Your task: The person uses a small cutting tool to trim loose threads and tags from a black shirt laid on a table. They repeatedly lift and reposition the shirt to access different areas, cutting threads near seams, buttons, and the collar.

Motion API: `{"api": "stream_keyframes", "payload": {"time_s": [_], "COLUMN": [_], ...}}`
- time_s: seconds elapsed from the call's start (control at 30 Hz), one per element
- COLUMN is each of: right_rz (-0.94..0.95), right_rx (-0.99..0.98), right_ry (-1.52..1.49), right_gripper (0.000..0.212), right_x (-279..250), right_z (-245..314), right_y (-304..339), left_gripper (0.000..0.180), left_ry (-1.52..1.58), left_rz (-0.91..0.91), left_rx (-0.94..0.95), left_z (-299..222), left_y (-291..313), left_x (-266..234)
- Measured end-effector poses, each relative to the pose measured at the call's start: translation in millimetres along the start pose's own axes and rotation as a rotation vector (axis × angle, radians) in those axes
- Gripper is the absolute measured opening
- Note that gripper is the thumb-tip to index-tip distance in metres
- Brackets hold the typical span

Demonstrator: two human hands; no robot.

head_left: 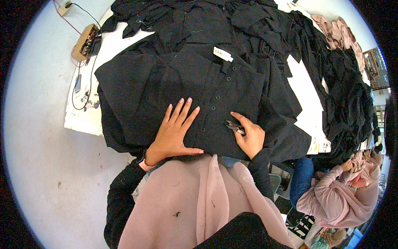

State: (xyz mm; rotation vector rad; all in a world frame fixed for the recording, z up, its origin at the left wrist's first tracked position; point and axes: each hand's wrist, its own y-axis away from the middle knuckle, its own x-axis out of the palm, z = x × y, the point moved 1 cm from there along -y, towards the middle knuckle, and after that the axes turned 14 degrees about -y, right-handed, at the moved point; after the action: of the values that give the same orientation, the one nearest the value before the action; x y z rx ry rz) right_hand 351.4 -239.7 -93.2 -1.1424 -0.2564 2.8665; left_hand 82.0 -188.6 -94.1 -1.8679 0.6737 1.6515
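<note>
A black buttoned garment (166, 83) lies spread in front of me, a row of several dark buttons (218, 98) running down it. A white label (222, 54) shows at its upper end. Flat on the cloth, left of the buttons, rests my left hand (174, 130), fingers spread and thumb out to the side. My right hand (251, 137) is curled around small metal thread snips (235, 126), whose tips point left toward the button row. Its index finger reaches out over the fabric.
More black garments (199, 25) are heaped behind and to the right (348, 99). The white table (85, 118) shows at the left, with a wooden box of electronics (85, 41) and a cable (74, 97). Pink cloth (338, 31) lies far right. Another person (331, 195) handles cloth at the right.
</note>
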Motion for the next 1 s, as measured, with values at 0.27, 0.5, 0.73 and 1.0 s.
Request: {"api": "stream_keyframes", "payload": {"time_s": [0.27,0.5,0.73,1.0], "right_rz": [-0.011,-0.024,-0.071,-0.391], "right_rx": [-0.036,-0.035,0.055,0.019], "right_ry": [0.002,0.021,-0.187,-0.756], "right_gripper": [0.052,0.05,0.046,0.028], "right_x": [-0.3,2.6,-6.5,-32.9], "right_z": [0.1,1.1,3.1,45.0], "right_y": [1.1,2.0,1.1,-11.5], "left_gripper": [0.101,0.035,0.032,0.04], "left_ry": [-0.012,0.176,0.012,1.759], "left_rz": [-0.053,-0.486,-0.523,0.198], "left_rx": [-0.003,0.121,0.151,-0.083], "left_z": [-4.5,-4.2,10.1,-6.5], "left_y": [-6.1,-118.2,-185.4,-129.1], "left_x": [-24.9,-57.8,-51.3,-65.7]}}
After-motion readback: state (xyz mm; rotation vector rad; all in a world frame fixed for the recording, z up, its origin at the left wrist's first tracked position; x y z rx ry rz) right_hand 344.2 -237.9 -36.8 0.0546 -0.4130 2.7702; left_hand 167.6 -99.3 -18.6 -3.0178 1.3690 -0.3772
